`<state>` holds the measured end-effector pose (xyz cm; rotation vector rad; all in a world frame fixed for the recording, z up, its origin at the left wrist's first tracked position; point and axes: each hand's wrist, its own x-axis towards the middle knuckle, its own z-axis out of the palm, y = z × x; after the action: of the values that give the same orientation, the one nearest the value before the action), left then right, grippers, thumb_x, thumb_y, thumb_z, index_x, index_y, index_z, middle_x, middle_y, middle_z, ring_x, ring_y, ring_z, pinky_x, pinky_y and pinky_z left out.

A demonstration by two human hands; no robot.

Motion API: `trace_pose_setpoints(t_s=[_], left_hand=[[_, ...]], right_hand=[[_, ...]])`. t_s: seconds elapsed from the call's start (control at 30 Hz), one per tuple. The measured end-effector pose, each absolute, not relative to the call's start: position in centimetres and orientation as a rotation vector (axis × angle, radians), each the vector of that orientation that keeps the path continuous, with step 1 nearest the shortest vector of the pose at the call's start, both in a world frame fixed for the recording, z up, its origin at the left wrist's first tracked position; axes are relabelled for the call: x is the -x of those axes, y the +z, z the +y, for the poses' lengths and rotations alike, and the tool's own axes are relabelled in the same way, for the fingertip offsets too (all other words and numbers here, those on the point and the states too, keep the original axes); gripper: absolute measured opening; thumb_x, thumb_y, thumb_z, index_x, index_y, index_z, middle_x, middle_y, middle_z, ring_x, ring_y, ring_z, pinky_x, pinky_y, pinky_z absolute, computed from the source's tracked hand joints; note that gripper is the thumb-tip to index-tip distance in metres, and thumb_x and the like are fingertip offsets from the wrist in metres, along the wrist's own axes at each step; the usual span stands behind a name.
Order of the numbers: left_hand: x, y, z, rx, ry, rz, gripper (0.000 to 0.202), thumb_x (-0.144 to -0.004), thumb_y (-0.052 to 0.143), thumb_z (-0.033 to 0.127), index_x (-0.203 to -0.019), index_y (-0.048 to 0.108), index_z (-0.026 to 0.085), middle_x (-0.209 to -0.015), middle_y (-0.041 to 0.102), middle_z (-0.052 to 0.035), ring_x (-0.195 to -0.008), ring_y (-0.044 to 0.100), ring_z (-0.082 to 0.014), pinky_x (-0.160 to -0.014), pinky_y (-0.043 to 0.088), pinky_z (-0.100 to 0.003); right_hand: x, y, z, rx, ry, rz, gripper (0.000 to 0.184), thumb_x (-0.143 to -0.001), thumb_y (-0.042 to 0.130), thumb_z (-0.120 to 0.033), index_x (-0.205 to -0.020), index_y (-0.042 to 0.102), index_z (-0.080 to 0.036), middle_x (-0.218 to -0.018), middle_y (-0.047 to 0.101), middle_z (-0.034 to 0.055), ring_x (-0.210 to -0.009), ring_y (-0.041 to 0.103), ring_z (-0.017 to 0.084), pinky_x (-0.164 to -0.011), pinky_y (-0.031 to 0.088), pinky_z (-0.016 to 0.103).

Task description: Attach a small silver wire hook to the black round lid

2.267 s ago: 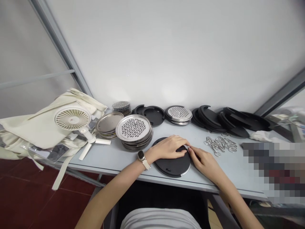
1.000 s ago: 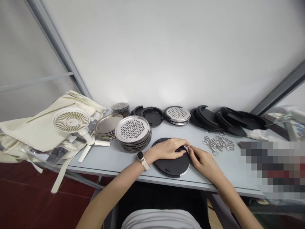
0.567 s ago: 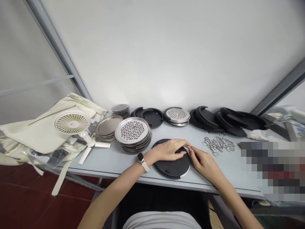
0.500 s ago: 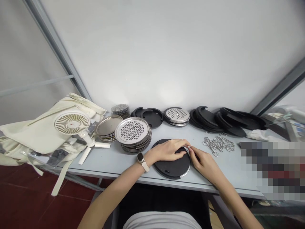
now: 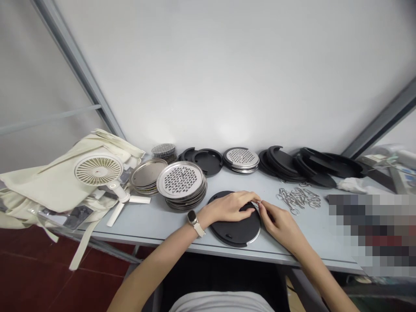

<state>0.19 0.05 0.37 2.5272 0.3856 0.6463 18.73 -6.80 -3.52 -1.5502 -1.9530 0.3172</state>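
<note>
We are steadying a black round disc [image 5: 232, 230] on the table [image 5: 146, 221], our left hand [image 5: 225, 207] pressing down flat, while our right hand [image 5: 281, 226] is pinching a small metal piece [image 5: 256, 203] firmly at the disc's rim.

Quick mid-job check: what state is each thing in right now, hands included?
left hand: resting on the black disc
right hand: pinching a small metal piece at the disc's edge
black disc: lying flat, silver arc showing along its rim
perforated steel plates: stacked
metal rings: loose pile
</note>
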Motion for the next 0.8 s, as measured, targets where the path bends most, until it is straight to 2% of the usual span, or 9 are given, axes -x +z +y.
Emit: trace_pose_setpoints(t_s=[0.3, 0.47, 0.63, 0.7, 0.8], left_hand=[[-0.30, 0.41, 0.00, -2.514, 0.649, 0.345, 0.032, -0.085, 0.048, 0.012, -0.117, 0.049, 0.016, -0.110, 0.060, -0.0110, -0.104, 0.057, -0.0212, -0.091, 0.045, -0.034], [-0.32, 0.47, 0.06, -2.529, 0.652, 0.321, 0.030, -0.086, 0.047, 0.013, -0.115, 0.050, 0.015, -0.110, 0.060, -0.0117, -0.105, 0.057, -0.0208, -0.093, 0.045, -0.033], [-0.25, 0.71, -0.07, -2.573, 0.654, 0.372, 0.030, -0.087, 0.047, 0.015, -0.117, 0.049, 0.016, -0.112, 0.058, -0.0113, -0.108, 0.055, -0.0214, -0.095, 0.044, -0.035], [-0.22, 0.85, -0.13, -2.598, 0.675, 0.401, 0.031, -0.086, 0.049, 0.016, -0.117, 0.049, 0.017, -0.114, 0.057, -0.0115, -0.110, 0.053, -0.0223, -0.097, 0.042, -0.037], [-0.20, 1.02, -0.19, -2.640, 0.680, 0.436, 0.030, -0.085, 0.050, 0.016, -0.115, 0.049, 0.016, -0.112, 0.057, -0.0116, -0.110, 0.052, -0.0226, -0.097, 0.042, -0.036]], right_hand=[[-18.62, -3.30, -7.06, 1.477, 0.237, -1.966, 0.029, -0.095, 0.038, -0.035, -0.078, 0.056, -0.020, -0.062, 0.059, 0.0001, -0.052, 0.051, 0.013, -0.055, 0.038, 0.024], [-18.59, -3.05, -7.28, 1.483, 0.165, -1.928, 0.030, -0.094, 0.037, -0.033, -0.069, 0.049, -0.021, -0.054, 0.051, -0.0028, -0.048, 0.046, 0.011, -0.050, 0.035, 0.023], [-18.73, -3.10, -7.21, 1.535, 0.170, -1.866, 0.028, -0.094, 0.036, -0.033, -0.070, 0.044, -0.022, -0.050, 0.043, -0.0054, -0.044, 0.042, 0.011, -0.047, 0.034, 0.022], [-18.77, -3.28, -6.93, 1.554, 0.190, -1.876, 0.028, -0.095, 0.035, -0.034, -0.071, 0.044, -0.023, -0.050, 0.045, -0.0051, -0.043, 0.044, 0.011, -0.047, 0.034, 0.022], [-18.83, -3.57, -6.47, 1.552, 0.242, -1.974, 0.027, -0.096, 0.034, -0.034, -0.079, 0.051, -0.022, -0.059, 0.058, -0.0003, -0.050, 0.054, 0.015, -0.052, 0.039, 0.024]])
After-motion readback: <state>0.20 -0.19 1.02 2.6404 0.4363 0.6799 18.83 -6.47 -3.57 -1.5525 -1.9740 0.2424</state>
